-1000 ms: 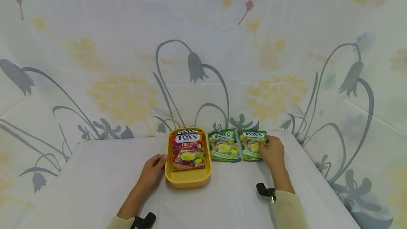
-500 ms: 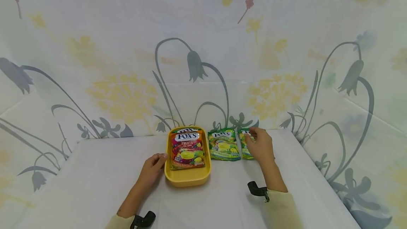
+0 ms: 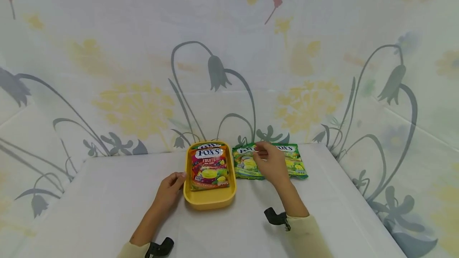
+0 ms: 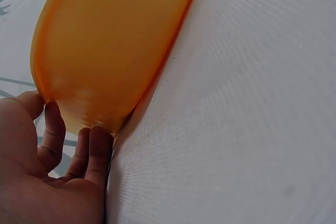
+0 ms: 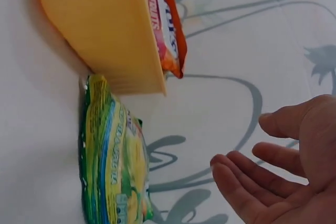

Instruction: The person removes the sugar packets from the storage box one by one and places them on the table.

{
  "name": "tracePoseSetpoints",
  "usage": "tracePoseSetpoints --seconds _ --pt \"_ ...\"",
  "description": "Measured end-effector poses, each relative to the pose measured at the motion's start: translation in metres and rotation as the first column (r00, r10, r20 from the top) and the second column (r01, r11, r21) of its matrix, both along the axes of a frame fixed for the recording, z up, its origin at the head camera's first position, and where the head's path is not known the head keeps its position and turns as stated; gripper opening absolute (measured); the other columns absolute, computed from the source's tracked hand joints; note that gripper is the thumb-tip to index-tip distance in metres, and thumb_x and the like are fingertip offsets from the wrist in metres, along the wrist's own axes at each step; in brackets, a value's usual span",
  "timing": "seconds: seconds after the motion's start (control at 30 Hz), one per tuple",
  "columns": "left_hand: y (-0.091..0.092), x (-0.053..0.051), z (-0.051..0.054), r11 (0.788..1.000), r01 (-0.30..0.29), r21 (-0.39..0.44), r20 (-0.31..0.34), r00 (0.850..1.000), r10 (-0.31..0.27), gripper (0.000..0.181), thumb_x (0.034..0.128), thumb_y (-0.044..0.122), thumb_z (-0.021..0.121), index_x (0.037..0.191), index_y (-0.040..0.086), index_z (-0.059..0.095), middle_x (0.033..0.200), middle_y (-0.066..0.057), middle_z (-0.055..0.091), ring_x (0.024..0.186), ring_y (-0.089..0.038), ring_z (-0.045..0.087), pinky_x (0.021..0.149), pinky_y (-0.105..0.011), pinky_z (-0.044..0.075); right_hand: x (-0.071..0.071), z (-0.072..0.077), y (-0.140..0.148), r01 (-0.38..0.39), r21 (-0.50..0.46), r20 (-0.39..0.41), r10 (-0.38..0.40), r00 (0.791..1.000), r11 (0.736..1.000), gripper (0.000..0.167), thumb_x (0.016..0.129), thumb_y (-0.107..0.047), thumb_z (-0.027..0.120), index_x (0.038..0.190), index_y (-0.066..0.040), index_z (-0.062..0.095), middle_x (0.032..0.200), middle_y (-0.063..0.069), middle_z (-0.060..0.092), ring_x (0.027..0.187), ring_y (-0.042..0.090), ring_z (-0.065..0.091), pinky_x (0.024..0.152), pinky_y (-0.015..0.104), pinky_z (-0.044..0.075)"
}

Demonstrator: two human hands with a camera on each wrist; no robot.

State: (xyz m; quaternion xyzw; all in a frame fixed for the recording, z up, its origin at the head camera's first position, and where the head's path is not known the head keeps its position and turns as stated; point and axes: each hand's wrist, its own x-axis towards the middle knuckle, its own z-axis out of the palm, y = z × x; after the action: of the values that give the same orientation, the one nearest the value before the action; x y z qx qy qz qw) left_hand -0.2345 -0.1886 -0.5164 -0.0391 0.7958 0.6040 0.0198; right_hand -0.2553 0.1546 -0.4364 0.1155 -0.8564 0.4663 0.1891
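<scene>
A yellow plastic tub [image 3: 209, 200] stands on the white tabletop, with red and orange candy bags [image 3: 209, 170] lying inside it. My left hand [image 3: 169, 190] holds the tub's left side; in the left wrist view the thumb is at the rim and the fingertips lie against the outer wall. Two green candy bags lie side by side to the tub's right. Above the nearer green candy bag [image 3: 247, 166] hovers my right hand [image 3: 273, 165], fingers loosely bent and holding nothing. It hides parts of both bags, including the far green candy bag [image 3: 295, 166].
A pale cloth wall [image 3: 229, 71] printed with flowers rises just behind the tub and bags. The white tabletop [image 3: 229, 230] reaches toward me and out to both sides. Black wrist cameras [image 3: 276, 216] sit at both cuffs.
My right hand has let go of the far green bag's right edge and moved left over the nearer green bag. My left hand stays at the tub.
</scene>
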Motion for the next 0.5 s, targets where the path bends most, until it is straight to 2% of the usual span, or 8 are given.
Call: tracePoseSetpoints --seconds 0.27,0.5 --pt "0.001 -0.001 0.000 1.000 -0.006 -0.018 -0.008 1.000 0.006 0.049 0.1098 0.048 0.055 0.119 0.003 0.069 0.134 -0.013 0.068 0.118 -0.025 0.065 0.111 -0.049 0.051 0.005 -0.007 -0.033 -0.135 -0.021 0.032 0.136 0.990 0.991 0.038 0.099 -0.005 0.073 0.135 0.004 0.065 0.132 0.022 0.069 0.113 0.032 0.074 0.094 0.037 0.061" --pt "0.001 0.000 -0.001 1.000 -0.003 0.000 -0.014 1.000 0.003 0.048 0.1100 0.048 0.055 0.117 0.002 0.068 0.134 -0.013 0.068 0.117 -0.024 0.064 0.109 -0.046 0.052 0.007 -0.013 -0.052 -0.182 0.016 0.099 0.180 0.979 0.983 0.040 0.102 -0.009 0.071 0.138 0.006 0.062 0.136 0.024 0.066 0.118 0.034 0.072 0.096 0.038 0.060"
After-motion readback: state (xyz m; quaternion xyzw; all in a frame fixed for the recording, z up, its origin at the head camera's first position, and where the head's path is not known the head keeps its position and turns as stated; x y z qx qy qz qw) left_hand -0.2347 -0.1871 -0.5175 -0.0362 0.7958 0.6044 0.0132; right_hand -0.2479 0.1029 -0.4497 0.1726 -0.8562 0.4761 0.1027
